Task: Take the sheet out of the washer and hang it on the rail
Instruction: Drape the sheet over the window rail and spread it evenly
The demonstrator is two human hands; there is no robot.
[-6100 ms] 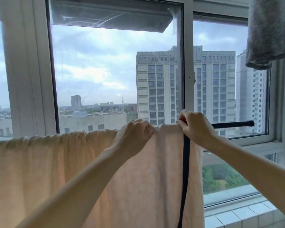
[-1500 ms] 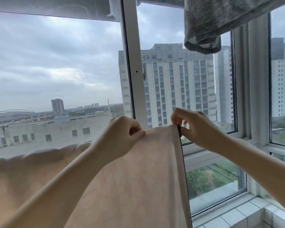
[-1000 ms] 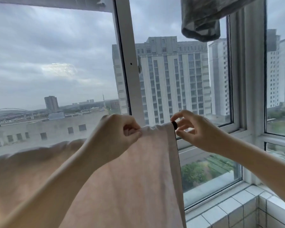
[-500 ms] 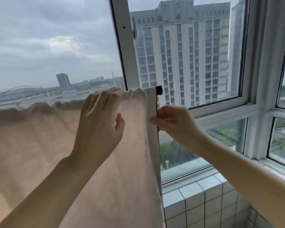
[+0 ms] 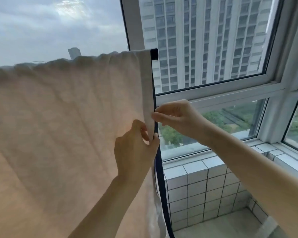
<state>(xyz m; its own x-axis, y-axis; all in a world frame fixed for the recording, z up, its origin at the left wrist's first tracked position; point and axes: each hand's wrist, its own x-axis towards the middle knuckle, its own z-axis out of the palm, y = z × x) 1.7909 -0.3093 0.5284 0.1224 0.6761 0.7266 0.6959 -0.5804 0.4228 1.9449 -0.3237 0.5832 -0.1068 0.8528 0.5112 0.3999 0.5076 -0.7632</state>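
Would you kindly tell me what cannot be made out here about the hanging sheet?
In the head view:
Rail: only its black end shows; the sheet covers the rest.
Sheet's bottom hem: cut off by the picture's lower edge.
Sheet's left end: cut off by the left edge.
Sheet's back half: hidden behind its front.
Washer: out of frame.

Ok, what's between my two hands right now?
In the head view, only the hanging side edge of the sheet, with its dark trim, runs between the left hand and right hand; both pinch it.
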